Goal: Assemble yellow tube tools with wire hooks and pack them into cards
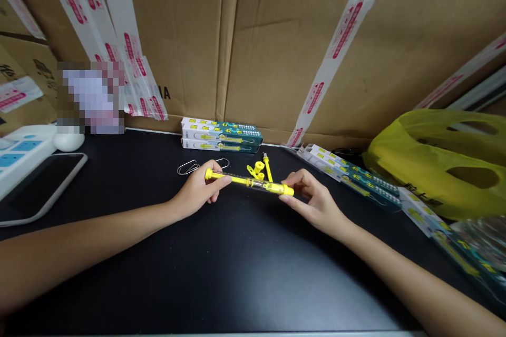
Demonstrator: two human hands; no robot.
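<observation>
A spring scale (259, 185) with a clear tube and yellow inner parts is held almost level above the black table. My left hand (196, 189) is closed round its left part, near a yellow end piece. At the other end, the fingers of my right hand (316, 202) pinch the yellow cap. Just behind the scale lie small yellow plastic pieces (258, 168) and a yellow rod (268, 167) with a metal tip. Bent metal wire hooks (188, 168) rest behind my left hand, which partly hides them.
Stacked spring scale boxes (221, 136) stand at the back against taped cardboard (269, 47). More boxes (351, 174) line the right side, beside a yellow plastic bag (427, 155). On the left are a phone (43, 187) and a white power strip (29, 142).
</observation>
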